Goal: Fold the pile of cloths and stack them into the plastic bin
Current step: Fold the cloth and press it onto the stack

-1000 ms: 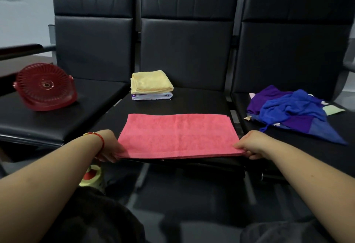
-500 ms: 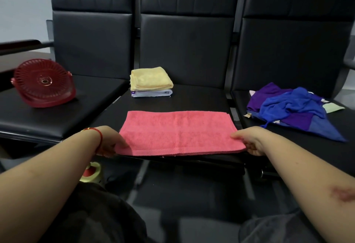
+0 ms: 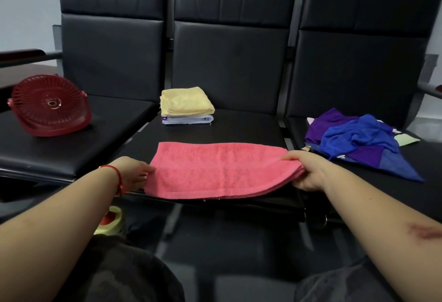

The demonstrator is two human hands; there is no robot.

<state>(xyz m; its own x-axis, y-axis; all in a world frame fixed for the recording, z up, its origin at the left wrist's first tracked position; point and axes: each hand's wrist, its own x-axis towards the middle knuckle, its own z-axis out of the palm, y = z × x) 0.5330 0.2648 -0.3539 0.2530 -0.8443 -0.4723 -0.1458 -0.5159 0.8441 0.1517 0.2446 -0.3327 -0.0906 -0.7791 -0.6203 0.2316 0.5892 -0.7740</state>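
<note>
Black padded seats point(image 3: 239, 132) in a row of 3 form the work surface, with a pale wall behind. We find the pink towel point(image 3: 215, 170) lying on the front of the middle seat, already doubled over, its near edge at the seat lip. Our right hand point(image 3: 308, 170) has its fingers curled round the towel's right end, thumb on top, and that end is raised off the seat and bunched. Our left hand point(image 3: 134, 172) lies at the towel's left edge with fingers extended against it; we cannot tell whether any fingers are tucked under the cloth. Behind the towel sit 2 folded cloths, a yellow cloth point(image 3: 186, 102) on a white cloth point(image 3: 187, 120). On the right seat lies the unfolded pile point(image 3: 354, 139) of blue and purple cloths. A red basket point(image 3: 50, 105) lies tipped on its side on the left seat; we judge it to be the bin. We judge the towel to be light, soft and limp, with enough nap to grip without slipping; it will sag wherever unsupported. Hold is best taken at the corners or along the short ends, pinching all layers together so the fold stays aligned.
</note>
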